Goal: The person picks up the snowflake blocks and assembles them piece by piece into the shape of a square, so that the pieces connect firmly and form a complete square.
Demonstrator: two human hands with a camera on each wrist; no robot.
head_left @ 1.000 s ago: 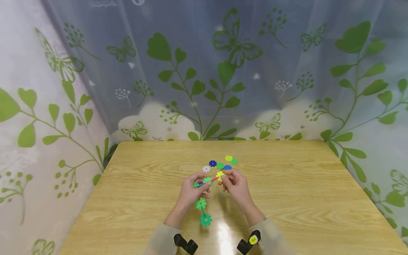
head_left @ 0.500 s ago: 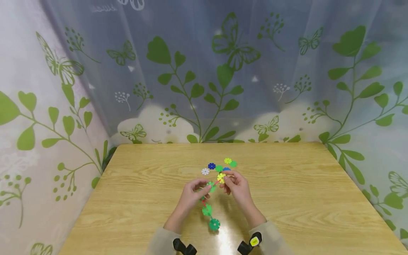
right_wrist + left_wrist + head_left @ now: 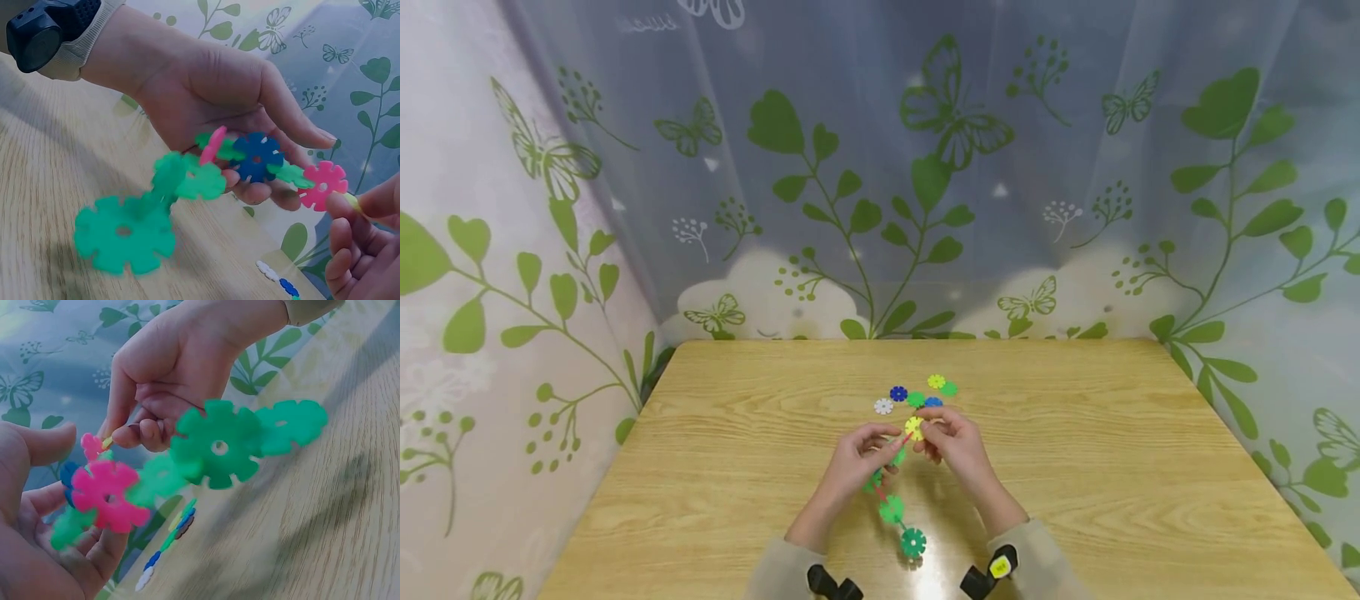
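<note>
My right hand (image 3: pixel 961 448) pinches a yellow notched disc (image 3: pixel 913 428) between thumb and fingers. The disc meets a pink notched disc (image 3: pixel 322 185) at the end of a linked chain of green, pink and blue notched discs. Beneath that chain are the fingers of my left hand (image 3: pixel 856 460), supporting it. Its thumb stands apart from the discs in both wrist views. A blue disc (image 3: pixel 256 157) of the chain lies by the left fingers. Below the left hand, the chain's tail hangs over the table and ends in a dark green disc (image 3: pixel 913 542).
Loose notched discs lie beyond the hands on the wooden table (image 3: pixel 1075 467): a white one (image 3: pixel 883 406), a dark blue one (image 3: pixel 898 393), green ones, a lighter blue one (image 3: pixel 933 402) and a yellow one (image 3: pixel 936 381). A patterned curtain (image 3: pixel 880 167) hangs behind the table.
The hanging tail of the chain has swung right and down, and more of it shows below the left hand. Both hands stay close together, the right one still pinching the yellow disc.
</note>
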